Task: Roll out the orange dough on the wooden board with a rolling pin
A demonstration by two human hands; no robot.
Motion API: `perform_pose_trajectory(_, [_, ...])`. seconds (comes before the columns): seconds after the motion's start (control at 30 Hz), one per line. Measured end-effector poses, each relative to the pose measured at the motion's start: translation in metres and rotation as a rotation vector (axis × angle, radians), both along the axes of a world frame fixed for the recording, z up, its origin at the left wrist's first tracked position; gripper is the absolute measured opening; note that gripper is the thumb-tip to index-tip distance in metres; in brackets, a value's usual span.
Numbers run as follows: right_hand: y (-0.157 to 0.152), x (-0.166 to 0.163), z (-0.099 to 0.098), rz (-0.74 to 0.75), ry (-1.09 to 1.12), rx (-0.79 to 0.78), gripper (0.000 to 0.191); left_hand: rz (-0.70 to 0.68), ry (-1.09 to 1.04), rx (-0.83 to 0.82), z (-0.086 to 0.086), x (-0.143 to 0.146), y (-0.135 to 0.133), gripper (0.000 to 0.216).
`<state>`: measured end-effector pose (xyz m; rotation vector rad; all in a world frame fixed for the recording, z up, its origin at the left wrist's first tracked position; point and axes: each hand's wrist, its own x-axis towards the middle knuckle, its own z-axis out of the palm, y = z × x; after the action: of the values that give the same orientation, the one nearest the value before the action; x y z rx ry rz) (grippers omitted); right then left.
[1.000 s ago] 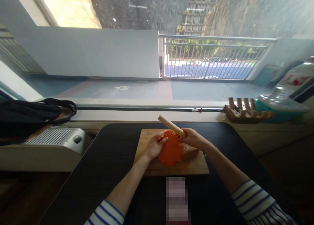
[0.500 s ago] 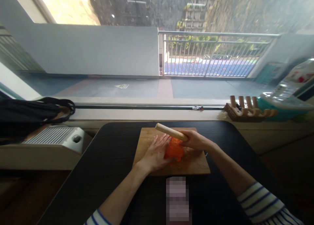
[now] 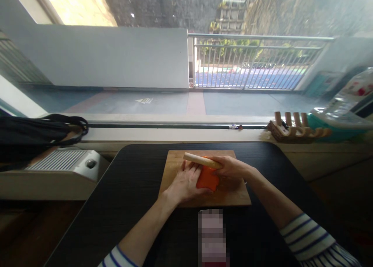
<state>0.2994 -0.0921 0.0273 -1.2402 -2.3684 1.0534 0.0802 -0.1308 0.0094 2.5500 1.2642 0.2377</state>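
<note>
Rolling looks partly done: the orange dough (image 3: 208,180) lies flattened but wavy-edged against the open, spread left grip (image 3: 186,183), while the right grip (image 3: 231,167) clasps the wooden rolling pin (image 3: 198,158).

A pale windowsill (image 3: 163,135) runs across the scene, with a dark tabletop (image 3: 128,181) just in front of it. At the windowsill's left end lies a black bag (image 3: 32,129) with a looped strap (image 3: 83,121); below that end stands a white slatted unit (image 3: 58,160) with a round knob (image 3: 91,163). Towards the windowsill's right end are a brown holder (image 3: 275,132) with wooden pegs (image 3: 278,118), a turquoise container (image 3: 344,129) and a clear bottle (image 3: 345,98). Beyond the windowsill, through glass, show a white wall (image 3: 116,57), a metal railing (image 3: 262,37) and green plants (image 3: 229,49).
</note>
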Motion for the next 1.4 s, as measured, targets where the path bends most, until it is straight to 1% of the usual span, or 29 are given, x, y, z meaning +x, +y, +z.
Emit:
perform_pose_trajectory(0.2, [-0.005,0.000,0.002,-0.017,-0.002,0.002,0.059,0.001,0.036,0.023,0.000,-0.002,-0.009,0.090])
perform_pose_trajectory(0.4, [-0.005,0.003,0.000,-0.063,-0.024,0.013,0.048,0.013,0.102,0.024,-0.008,-0.007,-0.018,0.084])
perform_pose_trajectory(0.57, [0.004,0.008,-0.007,-0.130,-0.012,0.125,0.052,-0.016,0.109,0.033,-0.010,-0.007,-0.016,0.080])
perform_pose_trajectory(0.7, [0.011,0.010,-0.009,-0.176,-0.082,0.180,0.033,-0.035,0.095,0.033,-0.006,-0.007,-0.013,0.076])
perform_pose_trajectory(0.77, [0.014,0.010,-0.009,-0.188,-0.113,0.197,0.030,-0.055,0.096,0.037,-0.003,-0.008,-0.012,0.074])
perform_pose_trajectory(0.87, [0.016,0.010,-0.007,-0.170,-0.146,0.175,0.036,-0.084,0.109,0.037,-0.001,-0.007,-0.011,0.071])
perform_pose_trajectory(0.93, [0.017,0.010,-0.006,-0.140,-0.175,0.160,0.038,-0.076,0.102,0.047,-0.003,-0.004,-0.012,0.072])
perform_pose_trajectory(1.1, [0.015,0.008,-0.006,-0.079,-0.286,0.191,0.030,0.033,0.067,0.135,-0.015,0.005,-0.016,0.076])
perform_pose_trajectory(1.23, [0.013,0.007,-0.011,-0.066,-0.269,0.187,0.028,0.086,0.068,0.162,-0.020,0.011,-0.018,0.073])
perform_pose_trajectory(1.4, [0.008,0.010,-0.009,-0.069,-0.209,0.191,0.026,0.086,0.061,0.130,-0.017,0.012,-0.019,0.071])
